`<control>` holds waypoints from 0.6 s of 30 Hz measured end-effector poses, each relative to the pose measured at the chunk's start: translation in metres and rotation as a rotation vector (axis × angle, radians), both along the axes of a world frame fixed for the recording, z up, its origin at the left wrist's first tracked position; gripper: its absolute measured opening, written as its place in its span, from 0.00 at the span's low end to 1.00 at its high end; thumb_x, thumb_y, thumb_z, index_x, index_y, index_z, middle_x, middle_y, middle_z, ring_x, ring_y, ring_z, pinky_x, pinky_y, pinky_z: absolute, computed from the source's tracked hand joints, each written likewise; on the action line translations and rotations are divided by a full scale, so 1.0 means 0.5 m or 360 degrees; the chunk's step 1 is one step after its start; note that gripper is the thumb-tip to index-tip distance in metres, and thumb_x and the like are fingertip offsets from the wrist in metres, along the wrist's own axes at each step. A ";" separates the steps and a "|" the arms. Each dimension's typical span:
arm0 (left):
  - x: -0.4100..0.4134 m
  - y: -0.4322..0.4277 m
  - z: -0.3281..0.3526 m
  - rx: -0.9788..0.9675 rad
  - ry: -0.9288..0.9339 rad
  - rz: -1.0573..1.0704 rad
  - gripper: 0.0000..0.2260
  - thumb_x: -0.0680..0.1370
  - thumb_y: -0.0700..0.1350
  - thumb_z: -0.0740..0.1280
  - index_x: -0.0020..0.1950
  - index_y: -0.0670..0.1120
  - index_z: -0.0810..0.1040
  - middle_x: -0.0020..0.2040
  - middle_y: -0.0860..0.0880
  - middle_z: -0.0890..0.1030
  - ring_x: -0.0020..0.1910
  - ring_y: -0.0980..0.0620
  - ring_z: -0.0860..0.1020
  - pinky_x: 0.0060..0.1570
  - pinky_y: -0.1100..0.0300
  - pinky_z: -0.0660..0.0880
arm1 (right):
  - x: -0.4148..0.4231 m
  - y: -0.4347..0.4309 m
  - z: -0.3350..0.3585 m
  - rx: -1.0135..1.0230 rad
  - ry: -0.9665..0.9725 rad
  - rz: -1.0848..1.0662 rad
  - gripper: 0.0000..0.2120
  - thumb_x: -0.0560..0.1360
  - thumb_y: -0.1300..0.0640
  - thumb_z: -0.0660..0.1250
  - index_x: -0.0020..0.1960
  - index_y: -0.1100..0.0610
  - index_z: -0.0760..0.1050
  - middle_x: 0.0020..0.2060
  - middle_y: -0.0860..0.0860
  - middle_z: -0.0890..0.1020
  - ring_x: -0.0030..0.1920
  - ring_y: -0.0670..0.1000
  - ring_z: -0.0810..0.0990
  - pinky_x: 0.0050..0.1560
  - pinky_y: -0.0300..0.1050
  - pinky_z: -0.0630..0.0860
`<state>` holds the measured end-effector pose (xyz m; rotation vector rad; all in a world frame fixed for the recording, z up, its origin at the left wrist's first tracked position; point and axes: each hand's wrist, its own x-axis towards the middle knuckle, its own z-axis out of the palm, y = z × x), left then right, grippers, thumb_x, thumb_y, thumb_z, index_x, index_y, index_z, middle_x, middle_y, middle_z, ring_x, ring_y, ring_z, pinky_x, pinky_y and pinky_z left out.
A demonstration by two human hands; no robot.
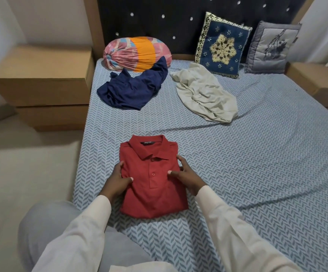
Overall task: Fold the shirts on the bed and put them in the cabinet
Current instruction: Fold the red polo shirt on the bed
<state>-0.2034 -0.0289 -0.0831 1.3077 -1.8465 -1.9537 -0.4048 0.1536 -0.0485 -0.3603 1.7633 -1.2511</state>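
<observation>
A folded red shirt (153, 179) lies on the near part of the bed (257, 163), its collar toward the far side. The left grip (118, 181) pinches its left edge and the right grip (186, 177) its right edge, thumbs on top. Farther off lie a crumpled navy shirt (133, 89) and, to its right, a beige shirt (204, 95).

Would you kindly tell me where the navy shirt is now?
In the head view the navy shirt lies crumpled far left on the bed, touching the pink-and-orange bolster behind it, with the beige shirt to its right.
</observation>
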 end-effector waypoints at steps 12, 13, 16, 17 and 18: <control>-0.042 -0.042 0.056 -0.0167 -0.0072 -0.0305 0.37 0.69 0.32 0.73 0.76 0.45 0.65 0.75 0.44 0.65 0.71 0.50 0.68 0.71 0.56 0.65 | -0.063 -0.048 0.011 -0.0041 -0.0063 0.0252 0.33 0.75 0.69 0.68 0.73 0.41 0.67 0.68 0.49 0.75 0.58 0.51 0.81 0.56 0.45 0.79; -0.036 -0.041 0.051 -0.0215 -0.0117 -0.0322 0.39 0.68 0.35 0.74 0.77 0.46 0.64 0.76 0.44 0.63 0.71 0.51 0.66 0.70 0.61 0.63 | -0.061 -0.050 0.018 0.0064 0.0038 0.0341 0.32 0.75 0.68 0.68 0.71 0.41 0.69 0.68 0.48 0.74 0.54 0.49 0.80 0.50 0.42 0.79; -0.012 -0.032 0.053 -0.0393 -0.0231 -0.0394 0.41 0.70 0.35 0.73 0.79 0.45 0.58 0.75 0.44 0.60 0.75 0.49 0.61 0.67 0.68 0.55 | -0.060 -0.053 0.035 0.0333 0.0354 0.0524 0.30 0.75 0.63 0.69 0.72 0.41 0.68 0.68 0.49 0.72 0.48 0.47 0.78 0.38 0.37 0.76; -0.007 -0.032 0.058 -0.0422 -0.0210 -0.0409 0.41 0.71 0.34 0.73 0.79 0.44 0.56 0.76 0.44 0.59 0.75 0.48 0.60 0.66 0.69 0.55 | -0.060 -0.054 0.040 0.0370 0.0449 0.0569 0.32 0.75 0.62 0.70 0.74 0.41 0.65 0.68 0.49 0.71 0.51 0.48 0.77 0.39 0.37 0.76; -0.005 -0.032 0.062 -0.0448 -0.0183 -0.0425 0.41 0.71 0.33 0.72 0.80 0.44 0.55 0.76 0.44 0.59 0.76 0.48 0.60 0.67 0.69 0.55 | -0.061 -0.053 0.044 0.0386 0.0551 0.0627 0.35 0.75 0.61 0.71 0.75 0.41 0.63 0.69 0.49 0.69 0.56 0.49 0.76 0.43 0.38 0.77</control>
